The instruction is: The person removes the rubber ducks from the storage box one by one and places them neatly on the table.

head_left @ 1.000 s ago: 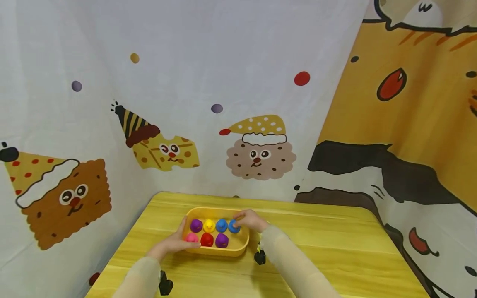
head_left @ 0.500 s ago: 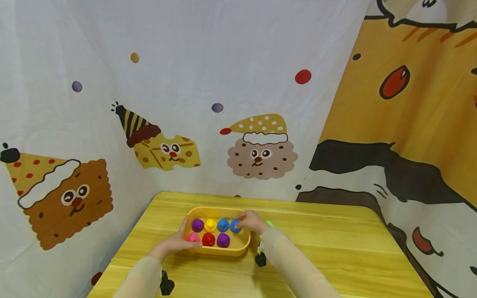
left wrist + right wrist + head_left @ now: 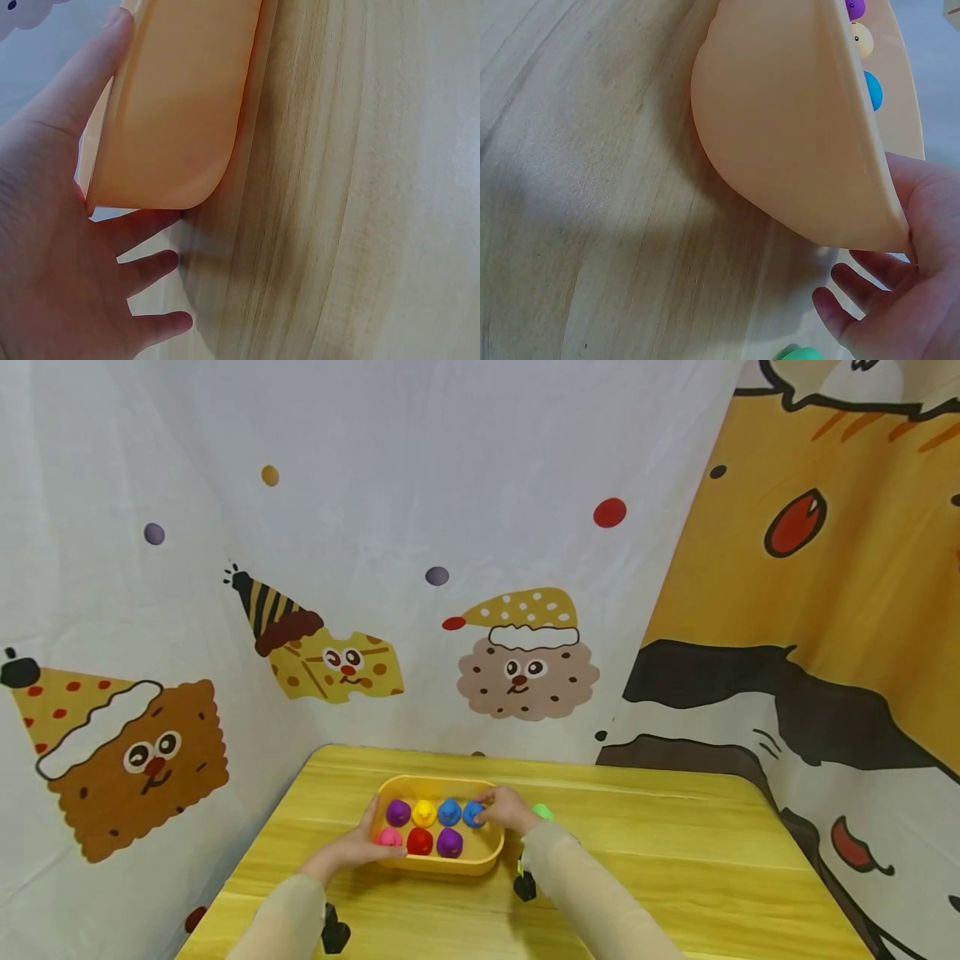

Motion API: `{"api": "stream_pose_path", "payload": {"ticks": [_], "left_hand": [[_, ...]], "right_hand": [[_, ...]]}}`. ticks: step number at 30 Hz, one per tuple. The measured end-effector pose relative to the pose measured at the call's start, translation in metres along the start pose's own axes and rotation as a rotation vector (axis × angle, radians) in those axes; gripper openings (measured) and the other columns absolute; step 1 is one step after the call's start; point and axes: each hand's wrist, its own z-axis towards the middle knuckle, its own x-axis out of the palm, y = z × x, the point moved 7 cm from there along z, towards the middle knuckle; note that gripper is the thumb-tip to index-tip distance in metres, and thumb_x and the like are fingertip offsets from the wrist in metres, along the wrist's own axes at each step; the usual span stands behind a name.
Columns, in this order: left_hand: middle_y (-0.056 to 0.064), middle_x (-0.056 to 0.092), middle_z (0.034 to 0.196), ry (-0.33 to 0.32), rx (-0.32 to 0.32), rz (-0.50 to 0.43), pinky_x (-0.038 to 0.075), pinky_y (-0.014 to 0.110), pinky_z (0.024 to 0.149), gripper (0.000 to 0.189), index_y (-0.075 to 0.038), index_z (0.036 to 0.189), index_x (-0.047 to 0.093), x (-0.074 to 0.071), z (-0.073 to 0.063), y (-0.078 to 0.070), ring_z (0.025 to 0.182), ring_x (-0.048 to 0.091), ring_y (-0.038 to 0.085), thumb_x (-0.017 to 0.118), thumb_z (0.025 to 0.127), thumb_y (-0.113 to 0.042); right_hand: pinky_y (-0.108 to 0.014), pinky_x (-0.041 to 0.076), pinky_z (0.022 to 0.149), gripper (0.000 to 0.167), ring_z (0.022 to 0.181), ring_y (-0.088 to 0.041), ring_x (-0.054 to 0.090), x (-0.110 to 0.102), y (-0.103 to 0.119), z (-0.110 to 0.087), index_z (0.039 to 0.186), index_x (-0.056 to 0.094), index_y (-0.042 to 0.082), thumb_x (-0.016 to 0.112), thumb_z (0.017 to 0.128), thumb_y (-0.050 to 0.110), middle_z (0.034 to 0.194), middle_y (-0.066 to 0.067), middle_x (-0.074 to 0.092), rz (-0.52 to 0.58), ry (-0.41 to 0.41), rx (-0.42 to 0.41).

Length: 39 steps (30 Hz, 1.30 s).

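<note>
A yellow tray [image 3: 438, 863] sits on the wooden table [image 3: 675, 860] with several toy ducks in two rows: purple [image 3: 397, 812], yellow [image 3: 423, 812] and two blue ones at the back, pink [image 3: 388, 837], red [image 3: 419, 841] and purple [image 3: 448, 842] in front. My left hand [image 3: 358, 847] grips the tray's near left corner, its thumb over the rim. In the left wrist view that hand [image 3: 67, 247] lies against the tray's wall [image 3: 172, 112]. My right hand [image 3: 502, 806] pinches the rightmost blue duck [image 3: 472, 813] in the back row. In the right wrist view its other fingers [image 3: 870, 281] curl outside the tray [image 3: 795, 135].
A small green piece [image 3: 542, 812] lies on the table just right of my right hand and also shows as the green piece [image 3: 806, 354] in the right wrist view. Cartoon-printed cloth walls stand close behind and to the right. Bare tabletop stretches right and near.
Both hands stay at the tray. My right hand has shifted slightly, and the green piece beside it now shows.
</note>
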Motion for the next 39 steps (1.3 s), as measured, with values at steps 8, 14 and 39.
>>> {"api": "stream_pose_path", "payload": {"ticks": [8,14,39], "left_hand": [[0.038,0.002,0.153,0.001,-0.009,0.013,0.016,0.070,0.106,0.125,-0.005,0.152,-0.014,0.003,0.002,0.002,0.134,0.017,0.060,0.079,0.078,-0.042],[0.035,0.002,0.154,-0.011,-0.017,-0.016,0.015,0.067,0.108,0.122,-0.003,0.152,-0.014,0.004,0.002,0.000,0.136,0.017,0.057,0.080,0.080,-0.034],[0.034,-0.003,0.155,0.009,0.004,-0.056,0.009,0.065,0.110,0.130,-0.004,0.152,-0.016,0.000,0.011,0.015,0.139,0.010,0.054,0.082,0.075,-0.042]], "right_hand": [[-0.045,0.049,0.090,0.032,0.103,-0.030,0.060,-0.004,0.002,-0.005,0.107,0.073,0.001,0.080,0.079,0.015,0.108,-0.012,0.068,-0.034,-0.012,-0.002],[-0.044,0.049,0.091,0.033,0.102,-0.029,0.060,-0.007,0.003,-0.007,0.106,0.072,0.001,0.080,0.078,0.016,0.107,-0.011,0.068,-0.039,-0.043,-0.014],[-0.052,0.042,0.097,0.036,0.113,-0.033,0.054,-0.034,0.029,-0.012,0.111,0.070,0.000,0.078,0.082,0.019,0.117,-0.015,0.064,0.052,-0.070,-0.027]]}}
